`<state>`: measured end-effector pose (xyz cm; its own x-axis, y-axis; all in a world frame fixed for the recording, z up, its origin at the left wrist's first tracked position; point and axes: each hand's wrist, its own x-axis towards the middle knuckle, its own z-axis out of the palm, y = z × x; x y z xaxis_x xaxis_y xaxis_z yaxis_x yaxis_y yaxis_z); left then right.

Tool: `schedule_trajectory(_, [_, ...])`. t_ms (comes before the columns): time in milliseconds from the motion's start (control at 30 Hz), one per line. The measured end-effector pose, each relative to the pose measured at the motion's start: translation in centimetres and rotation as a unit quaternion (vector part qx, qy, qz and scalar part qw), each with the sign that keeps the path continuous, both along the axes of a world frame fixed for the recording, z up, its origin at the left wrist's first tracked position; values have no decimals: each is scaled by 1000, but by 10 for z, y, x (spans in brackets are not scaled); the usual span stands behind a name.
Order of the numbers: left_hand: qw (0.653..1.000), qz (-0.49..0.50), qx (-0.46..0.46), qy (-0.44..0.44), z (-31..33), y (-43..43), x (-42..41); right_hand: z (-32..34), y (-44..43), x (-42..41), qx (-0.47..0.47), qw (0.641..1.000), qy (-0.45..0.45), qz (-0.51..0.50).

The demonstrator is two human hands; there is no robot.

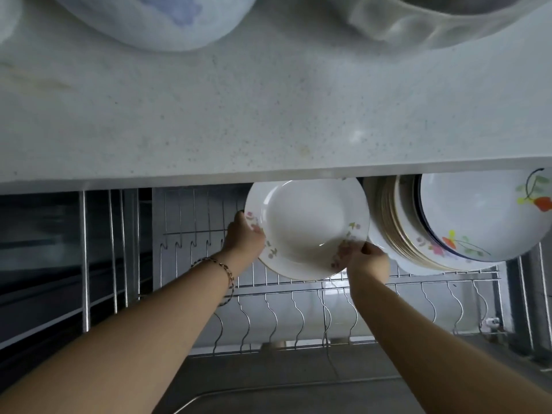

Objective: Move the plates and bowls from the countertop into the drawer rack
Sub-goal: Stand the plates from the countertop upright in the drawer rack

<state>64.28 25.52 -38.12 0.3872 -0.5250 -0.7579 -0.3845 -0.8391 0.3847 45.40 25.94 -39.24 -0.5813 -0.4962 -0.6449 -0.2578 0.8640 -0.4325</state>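
My left hand (245, 234) and right hand (366, 259) pinch one plate (307, 222) above the rack (268, 291) (thin wires); tipping right, it could knock the stacked plates (400, 231).

Plate (307, 228) you hold: white, small pink-and-green sprigs round rim, thin gold edge. Stacked plates (397, 234): white, gold rims. Front plate (478, 216): white, red, yellow, green flowers, dark blue edge. Surface (268, 115): pale grey, fine speckle. Bowl (155, 16): white, blue motif. Rack (298, 318): silver wire. Your bracelet (224, 270): gold, dark links.
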Motion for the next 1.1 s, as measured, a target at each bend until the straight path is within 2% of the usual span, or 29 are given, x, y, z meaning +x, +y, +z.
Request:
schedule_trajectory(100, [1000,0,12,13,-2,4,-1,0,-2,0,15,1000,-3,9])
schedule_trajectory(200, [999,19,28,17,7,5,-1,9,-6,-5,46,998,-44,9])
schedule_trajectory(300, [997,-7,65,-43,37,12,-5,20,3,-16,97,992,-46,65])
schedule_trajectory(367, [995,-63,61,-49,64,18,-11,41,6,-27,126,984,-76,104])
schedule_trajectory(433, [989,-138,50,-4,95,23,-23,75,9,-41,150,971,-118,143])
schedule_trajectory(567, [956,-289,44,38,169,19,-73,150,11,-81,156,947,-154,237])
schedule_trajectory(667, [923,-384,9,26,219,8,-130,202,8,-130,128,943,-110,285])
schedule_trajectory(867, [885,-462,-50,32,297,-26,-268,293,-3,-255,91,927,-6,363])
schedule_trajectory(1100, [894,-432,-110,47,365,-69,-463,377,-41,-445,14,904,88,418])
